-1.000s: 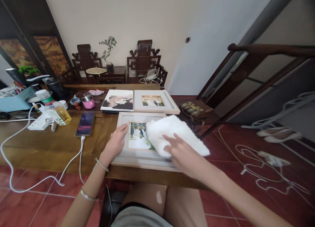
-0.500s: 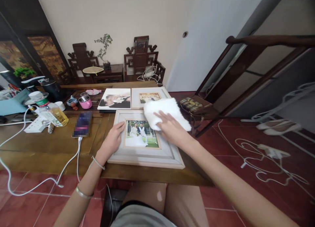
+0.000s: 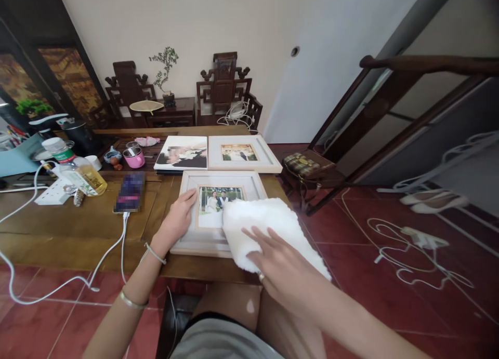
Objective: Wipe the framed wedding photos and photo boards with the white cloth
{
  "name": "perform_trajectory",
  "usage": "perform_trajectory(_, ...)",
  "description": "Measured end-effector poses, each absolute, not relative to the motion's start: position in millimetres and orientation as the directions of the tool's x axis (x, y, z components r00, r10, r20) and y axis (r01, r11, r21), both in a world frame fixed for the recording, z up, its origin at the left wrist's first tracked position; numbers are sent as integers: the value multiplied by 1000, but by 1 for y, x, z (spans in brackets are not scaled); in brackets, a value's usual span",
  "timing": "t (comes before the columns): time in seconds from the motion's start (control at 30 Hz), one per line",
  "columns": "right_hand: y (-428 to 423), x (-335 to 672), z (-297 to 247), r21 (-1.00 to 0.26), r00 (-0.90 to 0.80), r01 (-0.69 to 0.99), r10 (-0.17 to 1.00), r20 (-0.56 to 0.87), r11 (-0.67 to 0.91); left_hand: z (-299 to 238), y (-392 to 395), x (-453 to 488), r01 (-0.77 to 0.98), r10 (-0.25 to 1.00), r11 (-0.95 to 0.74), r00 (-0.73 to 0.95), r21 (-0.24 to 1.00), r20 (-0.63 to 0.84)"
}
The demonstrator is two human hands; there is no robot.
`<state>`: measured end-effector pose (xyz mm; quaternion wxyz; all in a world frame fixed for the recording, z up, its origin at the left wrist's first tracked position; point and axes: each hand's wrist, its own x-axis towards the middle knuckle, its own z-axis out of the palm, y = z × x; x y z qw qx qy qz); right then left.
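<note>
The pale wooden picture frame (image 3: 218,180) lies flat at the near edge of the bench (image 3: 78,229), right in front of the seated person, with a photograph of a couple under its glass. The left hand (image 3: 177,221) rests on the frame's left border, fingers loosely stretched and lying on the wood rather than closed round it. The right hand (image 3: 278,260) is spread out flat, palm down, on a fluffy white cloth (image 3: 268,224) that covers the frame's near right corner and hangs past the bench edge; it presses on the cloth without gripping it. Just behind, side by side, lie a second frame (image 3: 244,154) and a frameless print (image 3: 182,154). Left of the frame a phone (image 3: 129,193) lies plugged into a white cable (image 3: 117,250), with a bottle (image 3: 83,174) of yellow liquid and a pink cup (image 3: 133,158) further off.
</note>
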<state>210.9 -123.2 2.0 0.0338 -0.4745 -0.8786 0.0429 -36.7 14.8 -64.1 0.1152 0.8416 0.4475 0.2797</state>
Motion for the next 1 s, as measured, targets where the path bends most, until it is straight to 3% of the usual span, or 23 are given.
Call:
perform_trajectory(0.1,-111,216,-6,-127,-519,843,853,62,522,-65,15,-37,705,830,-555,443,440,338)
perform_trajectory(0.3,-27,221,-13,-28,-450,888,881,148,459,-63,14,-38,699,815,-579,479,421,326)
perform_trajectory(0.53,-10,211,-8,70,-492,870,869,57,488,-58,10,-34,727,833,-553,463,408,304)
perform_trajectory(0.8,-122,205,5,-91,-605,794,796,-21,601,-62,12,-33,716,827,-560,456,417,328)
perform_trajectory(0.9,-126,204,2,-177,-617,772,787,22,611,-60,11,-34,703,818,-575,472,419,330)
perform_trajectory(1.0,-96,209,-7,-180,-570,798,818,84,575,-58,10,-35,701,816,-577,481,420,320)
